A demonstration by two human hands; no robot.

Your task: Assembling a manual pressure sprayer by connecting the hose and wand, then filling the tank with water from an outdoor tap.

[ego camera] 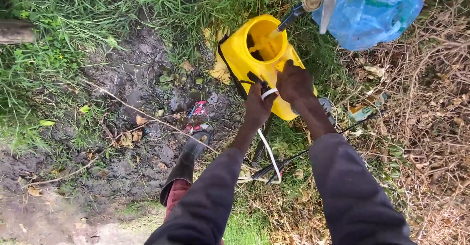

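Observation:
A yellow sprayer tank (245, 54) stands on the grass with its wide round mouth open. A metal tap (307, 4) above it pours a thin stream of water into that mouth. My left hand (257, 105) grips a white hose (269, 152) at the tank's near side, beside a black fitting. My right hand (293, 82) rests on the tank's near top edge, fingers curled over it. The hose runs down between my arms to a black coiled spring piece on the ground.
A blue plastic bag (374, 10) lies at the upper right on dry brush. Wet muddy ground with litter (198, 110) spreads to the left. My dark rubber boot (186, 161) stands on the mud. Tall grass surrounds the tank.

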